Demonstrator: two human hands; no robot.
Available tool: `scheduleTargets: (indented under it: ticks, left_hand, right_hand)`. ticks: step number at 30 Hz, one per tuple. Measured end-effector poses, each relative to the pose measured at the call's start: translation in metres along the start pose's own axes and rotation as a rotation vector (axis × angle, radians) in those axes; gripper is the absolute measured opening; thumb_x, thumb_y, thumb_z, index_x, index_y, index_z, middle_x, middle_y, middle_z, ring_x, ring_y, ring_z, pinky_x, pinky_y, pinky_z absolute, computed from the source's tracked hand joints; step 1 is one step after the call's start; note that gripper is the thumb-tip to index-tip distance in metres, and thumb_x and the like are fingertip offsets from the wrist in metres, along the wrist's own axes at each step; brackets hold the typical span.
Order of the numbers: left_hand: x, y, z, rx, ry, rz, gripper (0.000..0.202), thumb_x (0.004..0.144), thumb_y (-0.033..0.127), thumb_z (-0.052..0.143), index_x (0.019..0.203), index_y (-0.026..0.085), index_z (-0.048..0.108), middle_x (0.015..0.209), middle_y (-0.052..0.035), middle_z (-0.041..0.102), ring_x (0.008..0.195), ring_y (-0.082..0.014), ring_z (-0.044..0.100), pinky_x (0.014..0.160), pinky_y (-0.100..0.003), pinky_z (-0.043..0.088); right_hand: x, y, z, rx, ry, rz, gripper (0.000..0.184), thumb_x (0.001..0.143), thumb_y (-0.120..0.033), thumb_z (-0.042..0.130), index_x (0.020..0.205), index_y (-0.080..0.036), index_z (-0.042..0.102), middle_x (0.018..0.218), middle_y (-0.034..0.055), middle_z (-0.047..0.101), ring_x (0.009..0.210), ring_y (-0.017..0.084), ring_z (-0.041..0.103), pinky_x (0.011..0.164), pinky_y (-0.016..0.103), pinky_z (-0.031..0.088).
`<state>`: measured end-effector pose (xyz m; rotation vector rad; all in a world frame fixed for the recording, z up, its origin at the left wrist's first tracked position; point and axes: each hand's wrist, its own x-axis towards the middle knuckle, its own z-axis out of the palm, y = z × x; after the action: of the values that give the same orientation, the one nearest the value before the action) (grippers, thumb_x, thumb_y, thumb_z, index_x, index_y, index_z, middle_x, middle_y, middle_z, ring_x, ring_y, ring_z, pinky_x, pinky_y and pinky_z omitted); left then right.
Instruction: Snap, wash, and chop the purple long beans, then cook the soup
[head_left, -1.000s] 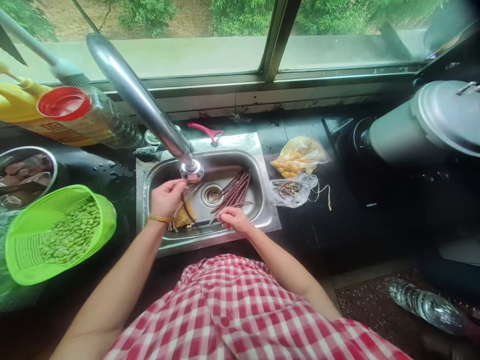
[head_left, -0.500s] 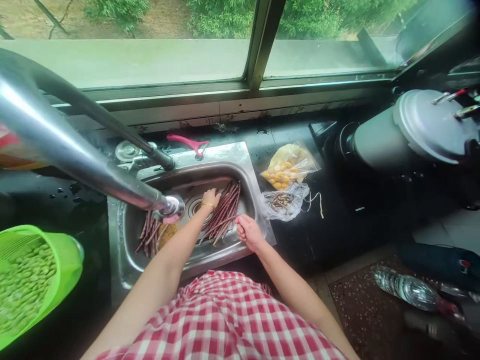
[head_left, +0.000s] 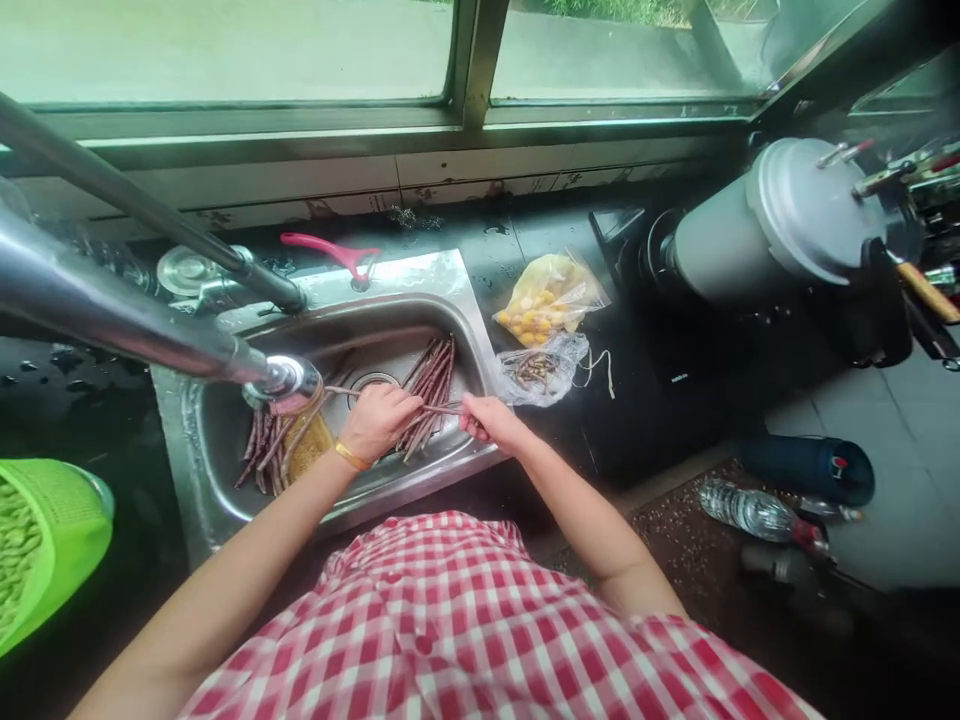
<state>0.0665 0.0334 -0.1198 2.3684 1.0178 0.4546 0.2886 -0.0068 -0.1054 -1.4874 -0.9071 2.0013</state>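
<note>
Over the steel sink [head_left: 442, 276], my left hand [head_left: 379, 420] and my right hand [head_left: 491, 423] both grip the same long purple bean [head_left: 442, 408], stretched level between them. A pile of purple long beans [head_left: 433, 375] lies in the right half of the basin. A smaller bunch of purple beans [head_left: 264, 450] rests at the left, beside a yellowish scrub pad [head_left: 307, 452]. The drain [head_left: 369, 379] shows just behind my left hand. The tap spout [head_left: 281, 378] hangs over the left part of the basin.
A pink peeler [head_left: 330, 252] lies on the sink's back rim. Two plastic bags sit right of the sink, a yellow-filled bag [head_left: 544, 302] and a bag of dark scraps [head_left: 540, 368]. A green colander of beans [head_left: 41, 540] stands at left, a pressure cooker [head_left: 780, 225] at right. Bottles [head_left: 750, 512] lie on the floor.
My left hand reached to the bean pile, then drew back toward me with a bean. My right hand has taken its other end. The view swung right and down.
</note>
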Motion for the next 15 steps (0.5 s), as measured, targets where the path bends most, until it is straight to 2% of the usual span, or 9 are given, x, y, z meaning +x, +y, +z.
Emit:
scheduleTargets:
  ticks: [4, 8, 11, 15]
  left_hand:
    - [-0.009, 0.021, -0.011, 0.058, 0.006, 0.031, 0.020, 0.084, 0.035, 0.048, 0.090, 0.025, 0.064, 0.074, -0.0072, 0.059, 0.073, -0.0192, 0.048, 0.069, -0.032, 0.033]
    - [-0.015, 0.035, -0.014, -0.050, 0.016, 0.024, 0.020, 0.082, 0.036, 0.052, 0.093, 0.026, 0.066, 0.074, -0.0061, 0.059, 0.070, -0.0173, 0.048, 0.067, -0.030, 0.032]
    - [-0.023, 0.045, -0.015, -0.134, 0.032, 0.003, 0.019, 0.081, 0.035, 0.053, 0.092, 0.025, 0.066, 0.074, -0.0053, 0.061, 0.071, -0.0163, 0.050, 0.069, -0.030, 0.034]
    - [-0.028, 0.060, -0.012, -0.385, 0.148, -0.124, 0.019, 0.082, 0.033, 0.053, 0.089, 0.022, 0.066, 0.080, -0.0052, 0.064, 0.075, -0.0158, 0.055, 0.073, -0.029, 0.040]
  right_hand:
    - [-0.018, -0.006, 0.003, -0.199, -0.097, -0.023, 0.030, 0.075, -0.039, 0.055, 0.058, -0.014, 0.055, 0.044, -0.0058, 0.043, 0.038, 0.004, 0.031, 0.038, 0.018, 0.020]
    - [-0.029, -0.001, 0.010, -0.196, -0.141, -0.038, 0.024, 0.076, -0.033, 0.052, 0.061, -0.015, 0.055, 0.045, -0.0062, 0.041, 0.039, 0.004, 0.029, 0.039, 0.019, 0.018]
    - [-0.037, 0.005, 0.017, -0.066, -0.187, -0.104, 0.026, 0.074, -0.037, 0.053, 0.059, -0.016, 0.051, 0.043, -0.0070, 0.037, 0.037, 0.004, 0.025, 0.038, 0.020, 0.015]
    - [-0.043, 0.012, 0.034, 0.238, -0.157, -0.266, 0.032, 0.073, -0.046, 0.055, 0.059, -0.018, 0.048, 0.043, -0.0078, 0.031, 0.038, 0.004, 0.021, 0.039, 0.020, 0.014]
